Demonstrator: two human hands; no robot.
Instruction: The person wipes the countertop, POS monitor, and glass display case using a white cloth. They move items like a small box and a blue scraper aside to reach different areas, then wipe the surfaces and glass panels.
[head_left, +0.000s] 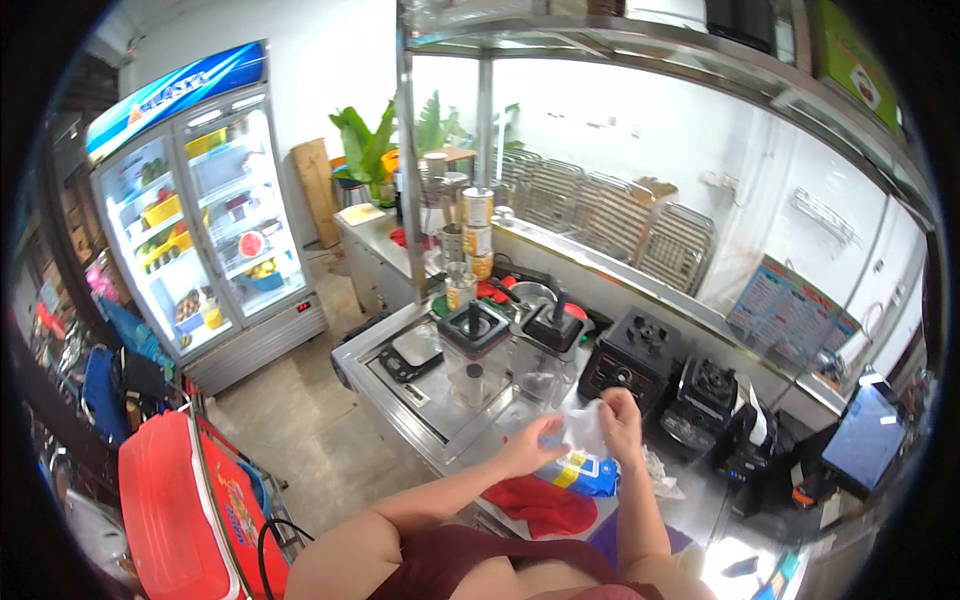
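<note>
My right hand (623, 426) is closed on a thin white sheet (584, 427), which looks like a wet wipe or a soft tissue. At the sheet's left edge is my left hand (531, 448), with thumb and fingers apart; whether it touches the sheet is hard to make out. Below both hands lies a blue and yellow soft pack (579, 474) on the steel counter (517, 418). A red cloth (544, 508) is bunched in front of the pack, nearer to me. Crumpled whitish material (660, 476) sits just right of my right wrist.
Two blender jars (472, 360) (546, 352) stand beyond my hands, near a kitchen scale (411, 354). Blender bases (628, 358) (699, 405) line the right side, before a tablet screen (862, 435). A red cooler (176, 502) and a glass-door fridge (206, 217) are leftward.
</note>
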